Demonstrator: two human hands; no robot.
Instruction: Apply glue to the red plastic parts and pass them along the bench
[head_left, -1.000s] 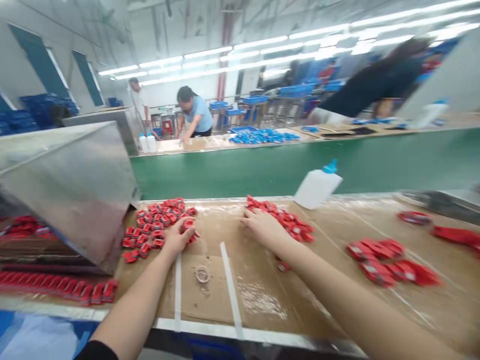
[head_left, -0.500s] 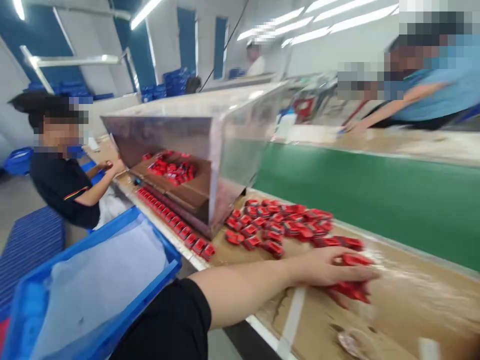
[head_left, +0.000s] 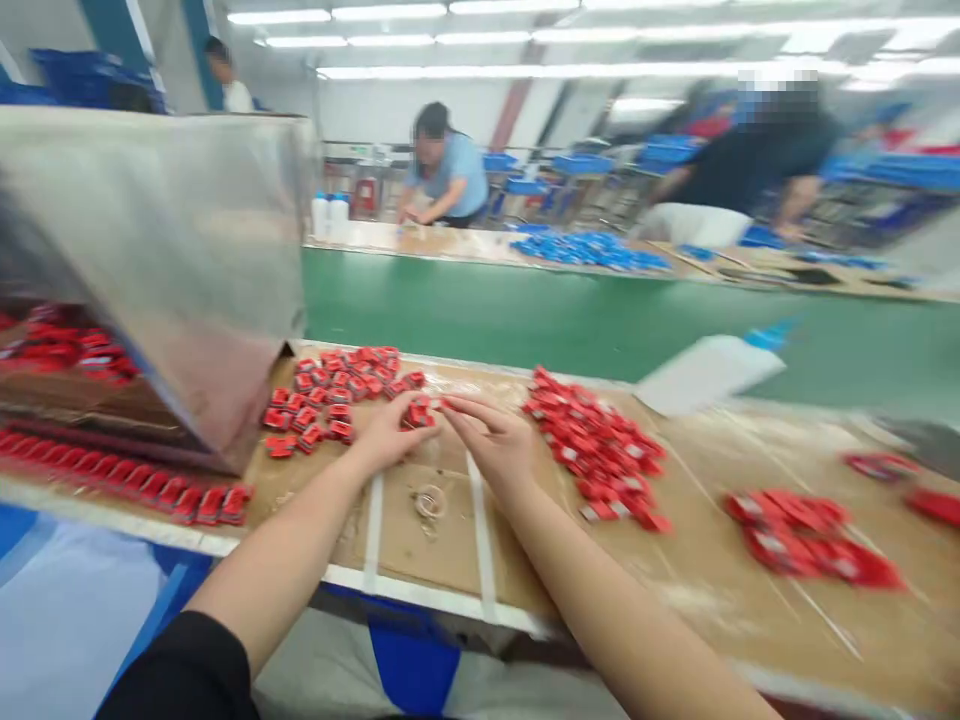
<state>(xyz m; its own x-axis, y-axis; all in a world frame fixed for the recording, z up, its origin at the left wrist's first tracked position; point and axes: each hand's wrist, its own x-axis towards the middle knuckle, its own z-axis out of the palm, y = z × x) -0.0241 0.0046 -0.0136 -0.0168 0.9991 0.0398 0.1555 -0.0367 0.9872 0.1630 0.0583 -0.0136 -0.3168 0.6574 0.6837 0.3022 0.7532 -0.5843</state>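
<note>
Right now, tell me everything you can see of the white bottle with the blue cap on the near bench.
The white plastic bottle has a squarish, opaque body and a narrow blue cap at its right end. Motion blur hides any label or fill level. It looks tilted, but I cannot tell whether it stands or lies. It rests on the far edge of the cardboard-covered bench, just in front of the green conveyor belt. No hand touches it.

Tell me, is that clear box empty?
Not empty: red pieces sit inside the clear box, showing below its front edge.
</note>
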